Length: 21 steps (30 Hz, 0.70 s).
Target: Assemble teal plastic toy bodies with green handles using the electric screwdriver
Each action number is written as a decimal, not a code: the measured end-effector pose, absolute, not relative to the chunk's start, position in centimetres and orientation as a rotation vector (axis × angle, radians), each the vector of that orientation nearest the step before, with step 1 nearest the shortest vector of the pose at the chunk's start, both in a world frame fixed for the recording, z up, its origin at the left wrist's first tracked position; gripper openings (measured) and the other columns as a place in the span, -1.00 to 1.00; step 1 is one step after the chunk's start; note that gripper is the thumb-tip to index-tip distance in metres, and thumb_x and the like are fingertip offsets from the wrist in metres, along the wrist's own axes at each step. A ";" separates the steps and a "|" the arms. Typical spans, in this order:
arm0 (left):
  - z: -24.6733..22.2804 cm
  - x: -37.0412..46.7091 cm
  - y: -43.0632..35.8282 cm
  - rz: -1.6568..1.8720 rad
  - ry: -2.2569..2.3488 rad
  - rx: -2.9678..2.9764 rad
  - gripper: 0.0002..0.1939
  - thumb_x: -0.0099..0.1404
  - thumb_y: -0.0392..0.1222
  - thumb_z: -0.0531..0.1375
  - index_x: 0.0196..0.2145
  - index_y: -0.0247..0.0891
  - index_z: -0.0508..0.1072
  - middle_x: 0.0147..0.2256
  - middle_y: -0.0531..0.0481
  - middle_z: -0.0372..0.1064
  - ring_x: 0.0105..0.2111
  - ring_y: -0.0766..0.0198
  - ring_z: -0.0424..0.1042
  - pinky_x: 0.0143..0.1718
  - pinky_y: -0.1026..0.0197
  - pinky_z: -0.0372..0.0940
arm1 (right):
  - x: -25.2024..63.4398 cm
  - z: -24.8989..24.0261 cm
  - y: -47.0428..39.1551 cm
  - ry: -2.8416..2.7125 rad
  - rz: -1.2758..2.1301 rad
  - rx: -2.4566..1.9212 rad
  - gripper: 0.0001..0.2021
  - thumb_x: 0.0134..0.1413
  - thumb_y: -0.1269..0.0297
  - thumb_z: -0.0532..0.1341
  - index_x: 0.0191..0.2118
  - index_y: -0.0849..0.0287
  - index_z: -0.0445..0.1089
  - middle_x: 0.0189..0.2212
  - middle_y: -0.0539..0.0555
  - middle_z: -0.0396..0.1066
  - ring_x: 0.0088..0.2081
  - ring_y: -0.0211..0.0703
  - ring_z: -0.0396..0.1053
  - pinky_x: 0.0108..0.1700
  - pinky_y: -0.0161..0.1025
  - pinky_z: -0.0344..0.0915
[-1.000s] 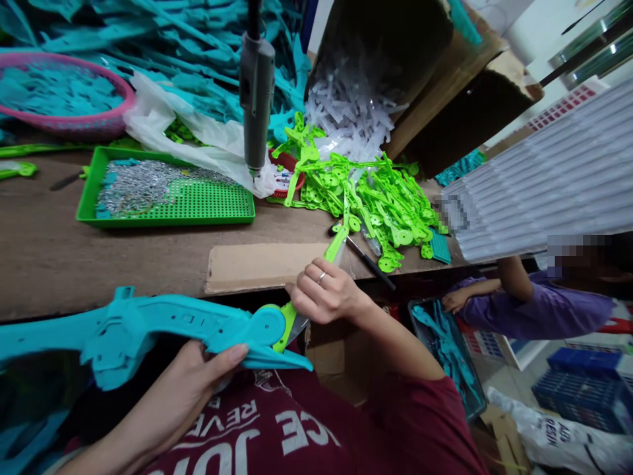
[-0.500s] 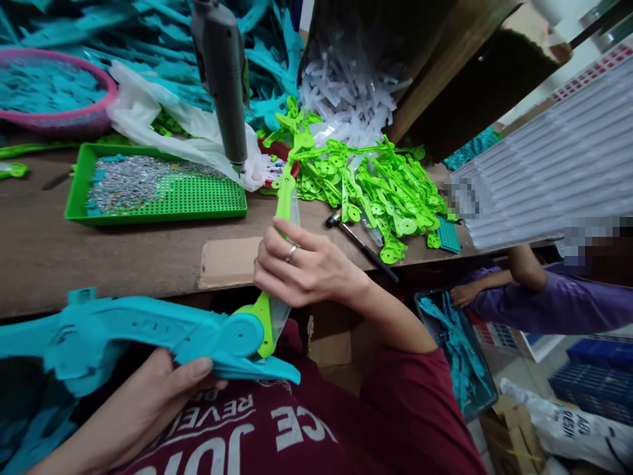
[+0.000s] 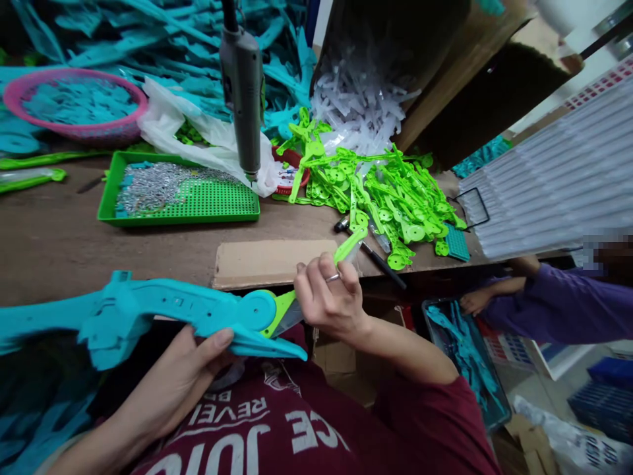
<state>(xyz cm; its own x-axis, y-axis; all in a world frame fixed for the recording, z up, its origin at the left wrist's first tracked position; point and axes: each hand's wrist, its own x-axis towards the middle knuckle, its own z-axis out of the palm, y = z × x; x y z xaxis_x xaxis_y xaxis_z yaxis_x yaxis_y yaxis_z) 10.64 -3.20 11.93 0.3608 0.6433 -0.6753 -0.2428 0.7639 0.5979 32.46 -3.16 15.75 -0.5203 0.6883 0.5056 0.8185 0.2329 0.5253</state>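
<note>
My left hand [image 3: 192,363] is closed around the underside of a long turquoise plastic part [image 3: 173,300], its thumb lying on the near edge. At the part's right end is a round disc [image 3: 258,310]. A lime-green plastic arm [image 3: 352,244], with a clear strip along it, joins the turquoise part beside this disc. My right hand [image 3: 333,293], wearing a ring, is wrapped around the arm's middle and hides that stretch. The arm slants up to the right, its far tip over the head end of a hammer [image 3: 378,257]. A flat piece of cardboard [image 3: 267,260] lies just behind.
A green tray [image 3: 212,201] holds small metal pieces. An electric screwdriver [image 3: 242,99] hangs above its right end. Lime-green parts [image 3: 386,198] and clear strips [image 3: 359,99] are heaped behind. A pink basket [image 3: 141,109] stands left. A co-worker's hand [image 3: 477,300] reaches over a bin at right.
The lime-green arm has swung from nearly upright down to the right, with my right hand moving along. The turquoise part stays in my left hand. The view has shifted slightly.
</note>
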 end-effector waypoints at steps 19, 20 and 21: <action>5.6 15.9 -1.3 0.575 1.143 0.506 -0.34 -0.13 0.18 0.50 -0.17 -0.30 0.53 -0.19 -0.09 0.59 -0.06 -0.11 0.54 -0.20 0.07 0.59 | 48.9 8.4 -1.8 -2.027 -0.280 -2.289 -0.50 0.24 0.53 -0.03 0.27 0.31 0.23 -0.22 0.26 0.40 -0.18 0.00 0.38 -0.09 -0.08 0.40; 6.0 16.0 -1.3 0.568 1.146 0.490 -0.34 -0.12 0.17 0.51 -0.16 -0.31 0.53 -0.19 -0.10 0.59 -0.08 -0.09 0.55 -0.19 0.07 0.59 | 48.8 9.1 -2.0 -2.025 -0.251 -2.268 -0.48 0.26 0.50 -0.05 0.31 0.31 0.17 -0.21 0.24 0.41 -0.20 -0.04 0.39 -0.09 -0.11 0.41; 6.4 16.1 -1.4 0.559 1.150 0.467 -0.36 -0.11 0.16 0.51 -0.17 -0.32 0.53 -0.19 -0.10 0.59 -0.09 -0.08 0.56 -0.18 0.09 0.59 | 48.6 9.9 -2.4 -2.005 -0.199 -2.232 -0.48 0.29 0.47 -0.06 0.35 0.30 0.11 -0.21 0.21 0.42 -0.23 -0.09 0.40 -0.10 -0.15 0.42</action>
<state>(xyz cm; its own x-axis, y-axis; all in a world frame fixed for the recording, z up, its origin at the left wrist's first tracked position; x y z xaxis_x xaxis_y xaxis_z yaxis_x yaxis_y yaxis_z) 16.07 -1.39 6.37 0.3010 0.6311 -0.7149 -0.1721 0.7733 0.6102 48.58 -2.44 9.92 0.1063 0.9765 0.1875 0.9943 -0.1059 -0.0120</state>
